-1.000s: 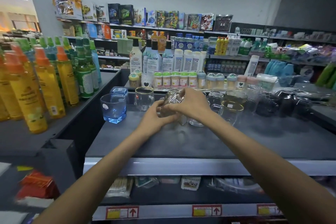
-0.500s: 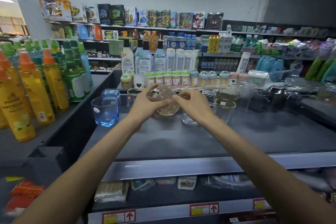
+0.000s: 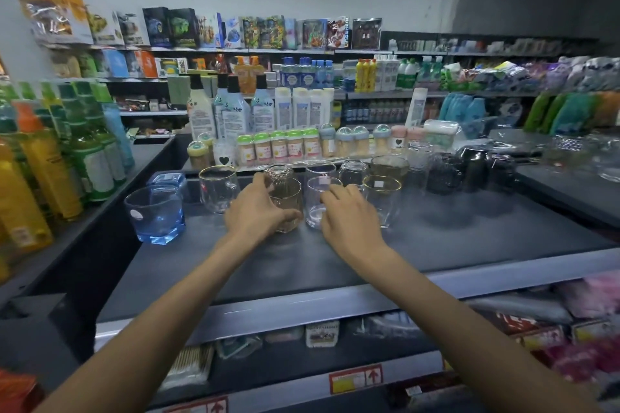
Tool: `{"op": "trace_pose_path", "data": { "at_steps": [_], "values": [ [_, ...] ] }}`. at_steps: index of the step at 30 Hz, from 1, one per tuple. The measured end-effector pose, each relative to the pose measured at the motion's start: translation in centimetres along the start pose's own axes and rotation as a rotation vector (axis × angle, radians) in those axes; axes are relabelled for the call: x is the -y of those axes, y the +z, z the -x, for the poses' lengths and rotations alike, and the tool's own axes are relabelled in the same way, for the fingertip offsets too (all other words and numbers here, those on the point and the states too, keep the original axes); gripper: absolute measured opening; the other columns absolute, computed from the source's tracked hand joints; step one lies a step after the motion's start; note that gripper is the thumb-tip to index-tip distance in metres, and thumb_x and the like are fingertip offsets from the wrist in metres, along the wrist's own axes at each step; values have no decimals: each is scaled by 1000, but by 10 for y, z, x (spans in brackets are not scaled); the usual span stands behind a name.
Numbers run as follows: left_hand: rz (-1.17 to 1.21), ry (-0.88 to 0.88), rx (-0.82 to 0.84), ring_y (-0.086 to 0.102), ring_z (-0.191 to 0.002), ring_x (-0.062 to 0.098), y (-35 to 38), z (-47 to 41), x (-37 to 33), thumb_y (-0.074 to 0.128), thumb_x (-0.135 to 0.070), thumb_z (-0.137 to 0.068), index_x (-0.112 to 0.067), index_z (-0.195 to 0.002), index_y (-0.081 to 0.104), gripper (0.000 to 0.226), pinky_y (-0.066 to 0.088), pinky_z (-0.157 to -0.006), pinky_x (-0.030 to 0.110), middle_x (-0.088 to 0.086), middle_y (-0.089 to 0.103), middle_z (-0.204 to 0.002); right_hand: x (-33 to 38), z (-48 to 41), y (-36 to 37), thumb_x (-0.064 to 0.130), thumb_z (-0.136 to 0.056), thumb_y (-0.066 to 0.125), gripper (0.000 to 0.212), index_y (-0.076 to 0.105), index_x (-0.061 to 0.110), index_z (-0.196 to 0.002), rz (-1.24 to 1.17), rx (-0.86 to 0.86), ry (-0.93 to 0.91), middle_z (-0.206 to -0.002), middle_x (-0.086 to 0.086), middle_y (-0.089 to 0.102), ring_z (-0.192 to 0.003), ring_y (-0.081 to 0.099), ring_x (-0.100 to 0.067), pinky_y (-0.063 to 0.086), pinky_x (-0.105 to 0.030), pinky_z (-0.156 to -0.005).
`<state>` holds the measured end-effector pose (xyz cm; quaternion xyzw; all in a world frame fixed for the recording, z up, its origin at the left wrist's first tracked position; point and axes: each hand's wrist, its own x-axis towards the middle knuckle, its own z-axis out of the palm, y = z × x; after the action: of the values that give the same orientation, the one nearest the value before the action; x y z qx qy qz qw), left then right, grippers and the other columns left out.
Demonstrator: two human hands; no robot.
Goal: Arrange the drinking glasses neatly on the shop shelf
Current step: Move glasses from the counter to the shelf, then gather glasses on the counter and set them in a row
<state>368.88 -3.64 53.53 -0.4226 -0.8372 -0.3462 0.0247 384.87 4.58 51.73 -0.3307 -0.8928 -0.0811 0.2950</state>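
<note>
The left hand [image 3: 255, 211] grips an amber-tinted drinking glass [image 3: 287, 199]. The fingers curl round its 9 o'clock side up toward the rim, and the thumb lies across the near wall low down, close to the base. The glass stands upright on the dark shelf top [image 3: 436, 238], mouth up and long axis vertical, a little left of the shelf's middle and in the front row of glassware.

Just beside it at 3 o'clock is a clear tumbler [image 3: 317, 201], also upright with its mouth up. The right hand [image 3: 349, 218] is against that tumbler's right side. Its fingers are loosely bent and close together, with their tips at the rim. I cannot tell whether they actually grip the tumbler or only touch it.

At 3 o'clock from the right hand stands a gold-rimmed glass [image 3: 382, 198], partly hidden by the knuckles. At 9 o'clock from the amber glass is a gold-rimmed clear mug [image 3: 218, 191], standing apart from the left hand. Farther along, toward 8 o'clock, a blue glass [image 3: 156, 214] sits near the shelf's left edge, with a second blue glass [image 3: 167, 179] behind it.

At 12 o'clock, a back row of clear glasses [image 3: 354, 171] runs along the shelf, the one directly behind the amber glass mouth down. The row ends at 2 o'clock in dark tinted glasses [image 3: 476, 168]. Beyond the glassware is a line of small capped jars [image 3: 295, 144].
</note>
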Motion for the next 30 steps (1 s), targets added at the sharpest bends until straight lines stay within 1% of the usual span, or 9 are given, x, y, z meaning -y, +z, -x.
{"op": "trace_pose_path", "data": {
  "at_steps": [3, 5, 7, 11, 13, 17, 22, 26, 30],
  "values": [
    [8, 21, 23, 60, -128, 27, 1, 0, -2, 88, -55, -68, -25, -144, 45, 92, 49, -95, 40, -3, 63, -141, -2, 5, 0, 11, -84, 68, 22, 66, 8, -106, -9, 50, 5, -125, -11, 63, -105, 60, -37, 53, -41, -68],
    [29, 31, 33, 57, -132, 28, 3, 2, -3, 88, -52, -72, -22, -150, 42, 95, 48, -98, 40, 1, 60, -145, -3, 7, -2, 12, -89, 64, 27, 64, 9, -116, -27, 85, 18, -144, -10, 54, -116, 57, -36, 54, -44, -76],
    [47, 43, 26, 56, -132, 29, 5, 4, -3, 87, -51, -72, -20, -152, 41, 97, 48, -99, 40, 4, 59, -146, -3, 10, -5, 12, -91, 61, 30, 62, 10, -121, -62, 100, 29, -153, -11, 47, -123, 54, -37, 55, -46, -81],
    [-68, 24, -20, 55, -130, 32, 4, 9, -6, 85, -57, -72, -22, -151, 42, 96, 50, -98, 47, 8, 57, -143, -8, 19, -14, 16, -94, 56, 27, 61, 12, -120, -103, 103, 18, -148, -10, 47, -123, 53, -35, 55, -45, -84],
    [-158, 57, -117, 56, -126, 35, -1, 20, -13, 82, -51, -77, -22, -146, 47, 83, 51, -95, 49, 10, 58, -138, -16, 27, -21, 15, -95, 56, 27, 61, 12, -121, -162, 83, 10, -142, -9, 50, -123, 53, -34, 55, -47, -85],
    [14, 248, -325, 58, -116, 26, 1, 63, -48, 77, -33, -86, -19, -133, 57, 52, 50, -93, 41, 6, 62, -126, -49, 45, -45, 14, -91, 64, 32, 65, 15, -123, -322, -15, 11, -130, -5, 59, -115, 60, -30, 55, -46, -87],
    [407, 385, -184, 62, -109, 3, 46, 123, -148, 75, -21, -91, -26, -125, 61, 37, 54, -94, 32, -10, 65, -117, -133, 90, -94, 21, -93, 66, 35, 64, 21, -128, -417, -117, 55, -133, 3, 59, -119, 58, -20, 53, -40, -96],
    [602, 401, -46, 67, -101, 8, 98, 157, -234, 73, -17, -94, -25, -123, 62, 32, 56, -84, 24, -9, 68, -111, -226, 140, -136, 28, -96, 66, 39, 61, 25, -134, -430, -173, 166, -136, 9, 57, -122, 56, -13, 50, -30, -98],
    [686, 451, 75, 66, -91, 9, 153, 175, -316, 71, -18, -96, -27, -125, 59, 32, 53, -73, 17, -10, 66, -109, -318, 181, -162, 28, -92, 72, 43, 61, 25, -134, -409, -277, 303, -131, 8, 62, -118, 59, -11, 49, -26, -99]
  ]
}}
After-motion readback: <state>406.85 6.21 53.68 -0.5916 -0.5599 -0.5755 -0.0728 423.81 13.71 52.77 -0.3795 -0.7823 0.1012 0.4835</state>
